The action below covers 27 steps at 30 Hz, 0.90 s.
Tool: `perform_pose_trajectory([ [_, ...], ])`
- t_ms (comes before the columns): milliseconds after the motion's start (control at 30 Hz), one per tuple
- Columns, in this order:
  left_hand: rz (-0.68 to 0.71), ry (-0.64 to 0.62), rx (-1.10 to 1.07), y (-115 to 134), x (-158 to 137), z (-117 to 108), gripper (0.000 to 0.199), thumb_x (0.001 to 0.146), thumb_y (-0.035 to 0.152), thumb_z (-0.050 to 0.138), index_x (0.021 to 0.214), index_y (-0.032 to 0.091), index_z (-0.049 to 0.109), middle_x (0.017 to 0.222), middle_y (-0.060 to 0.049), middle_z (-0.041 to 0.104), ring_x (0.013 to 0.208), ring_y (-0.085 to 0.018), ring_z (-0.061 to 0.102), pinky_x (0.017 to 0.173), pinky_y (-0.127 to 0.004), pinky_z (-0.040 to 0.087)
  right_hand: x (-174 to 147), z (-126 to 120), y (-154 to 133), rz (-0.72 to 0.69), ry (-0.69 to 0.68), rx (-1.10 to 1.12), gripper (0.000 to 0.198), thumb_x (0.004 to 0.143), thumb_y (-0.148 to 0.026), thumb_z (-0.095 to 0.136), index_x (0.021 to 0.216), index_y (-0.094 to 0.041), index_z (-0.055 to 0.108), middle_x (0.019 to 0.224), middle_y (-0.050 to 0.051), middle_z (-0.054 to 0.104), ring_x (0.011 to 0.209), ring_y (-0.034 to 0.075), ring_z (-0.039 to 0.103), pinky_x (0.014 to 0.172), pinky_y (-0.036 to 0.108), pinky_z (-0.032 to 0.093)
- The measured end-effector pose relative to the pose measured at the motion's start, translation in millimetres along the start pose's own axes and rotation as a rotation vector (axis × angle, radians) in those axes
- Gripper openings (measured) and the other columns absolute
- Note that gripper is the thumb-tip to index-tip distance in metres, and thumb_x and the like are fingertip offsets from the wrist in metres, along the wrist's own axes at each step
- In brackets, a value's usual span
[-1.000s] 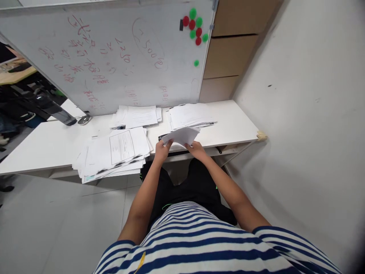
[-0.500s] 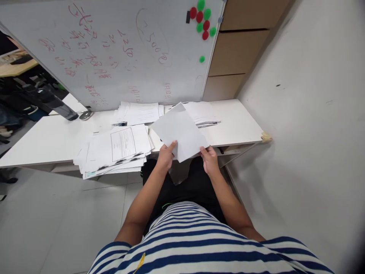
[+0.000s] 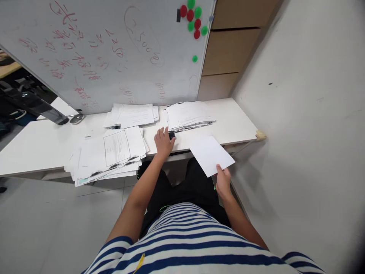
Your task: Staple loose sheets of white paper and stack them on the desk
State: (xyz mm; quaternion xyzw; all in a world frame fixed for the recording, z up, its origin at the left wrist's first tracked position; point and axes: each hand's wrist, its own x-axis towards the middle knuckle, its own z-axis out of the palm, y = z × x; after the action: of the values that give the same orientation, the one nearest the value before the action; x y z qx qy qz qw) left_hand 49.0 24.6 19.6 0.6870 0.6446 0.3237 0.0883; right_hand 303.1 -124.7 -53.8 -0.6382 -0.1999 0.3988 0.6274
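Note:
My right hand (image 3: 222,182) pinches the lower edge of a white sheet of paper (image 3: 212,155), which hangs out over the table's front edge. Whether it is a single sheet or several I cannot tell. My left hand (image 3: 164,142) is over the front part of the white table (image 3: 196,137), its fingers apart. Right beside its fingertips and thumb sits a small black object (image 3: 171,135), partly hidden by the hand, its kind unclear. Behind that lies a stack of papers (image 3: 189,114). Left of my left hand is a large, uneven pile of printed papers (image 3: 94,156).
Another paper stack (image 3: 137,115) lies at the back, against the whiteboard (image 3: 108,83). A dark bottle (image 3: 48,108) and a computer mouse (image 3: 76,119) are at the left. Cardboard boxes (image 3: 219,53) stand behind, and a wall (image 3: 308,133) closes the right side.
My left hand has let go of the paper and moved to the small black object on the table. My right hand has carried the paper right and toward me, uncovering the back right stack.

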Motion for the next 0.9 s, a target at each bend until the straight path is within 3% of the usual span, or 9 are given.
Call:
perform_pose_trajectory([
  [67,-0.050,-0.071,0.152,-22.5,12.4,2.7,0.056,0.090,0.045,0.059,0.137,0.015,0.051,0.139,-0.023,0.052,0.137,-0.042,0.038,0.111,-0.056,0.028,3.7,-5.4,-3.9,-0.021,-0.021,0.028,0.040,0.076,-0.045,0.070,0.107,-0.020,0.067,0.110,0.007,0.074,0.099,0.022,0.069,0.079,0.033,0.056],
  [133,-0.006,-0.121,0.198,-39.9,15.7,5.9,0.051,0.091,0.046,0.057,0.131,0.015,0.056,0.127,-0.021,0.058,0.126,-0.039,0.046,0.105,-0.050,0.036,5.0,-7.0,-9.5,-0.044,-0.038,0.038,0.036,0.076,-0.044,0.069,0.104,-0.020,0.068,0.104,0.006,0.075,0.097,0.022,0.069,0.080,0.034,0.057],
  [267,0.130,-0.169,0.151,-56.1,9.5,5.5,0.042,0.091,0.045,0.057,0.125,0.020,0.059,0.119,-0.015,0.061,0.115,-0.033,0.050,0.101,-0.043,0.039,6.9,-5.4,-23.8,0.009,-0.080,0.010,0.037,0.073,-0.047,0.072,0.097,-0.020,0.069,0.083,0.003,0.075,0.071,0.020,0.068,0.060,0.032,0.054],
  [467,0.165,-0.183,0.090,-57.3,5.4,0.5,0.042,0.090,0.043,0.060,0.126,0.022,0.057,0.119,-0.013,0.061,0.115,-0.030,0.049,0.101,-0.040,0.039,13.3,7.5,-42.3,0.076,-0.287,0.077,0.041,0.067,-0.045,0.080,0.099,-0.021,0.072,0.097,0.006,0.077,0.085,0.025,0.071,0.077,0.038,0.056],
  [633,0.142,-0.202,0.087,-55.1,5.6,-0.3,0.041,0.091,0.043,0.059,0.126,0.023,0.057,0.121,-0.012,0.060,0.118,-0.030,0.049,0.101,-0.041,0.039,19.9,23.8,-40.4,0.113,-0.426,-0.027,0.044,0.067,-0.051,0.079,0.096,-0.019,0.072,0.075,0.003,0.073,0.067,0.022,0.066,0.062,0.035,0.052],
  [800,0.147,-0.200,0.060,-54.6,4.8,-0.8,0.041,0.092,0.043,0.057,0.127,0.023,0.058,0.119,-0.012,0.061,0.116,-0.030,0.050,0.101,-0.041,0.040,23.4,35.8,-26.4,0.134,-0.513,-0.101,0.047,0.068,-0.055,0.078,0.094,-0.017,0.072,0.071,0.002,0.072,0.056,0.015,0.058,0.051,0.028,0.044],
  [900,0.172,-0.191,0.051,-54.1,4.4,-0.6,0.042,0.092,0.043,0.057,0.127,0.020,0.059,0.118,-0.013,0.062,0.114,-0.030,0.050,0.101,-0.040,0.040,26.3,44.3,-20.6,0.145,-0.551,-0.106,0.048,0.070,-0.056,0.077,0.099,-0.017,0.072,0.076,0.003,0.073,0.060,0.017,0.061,0.057,0.030,0.049],
])
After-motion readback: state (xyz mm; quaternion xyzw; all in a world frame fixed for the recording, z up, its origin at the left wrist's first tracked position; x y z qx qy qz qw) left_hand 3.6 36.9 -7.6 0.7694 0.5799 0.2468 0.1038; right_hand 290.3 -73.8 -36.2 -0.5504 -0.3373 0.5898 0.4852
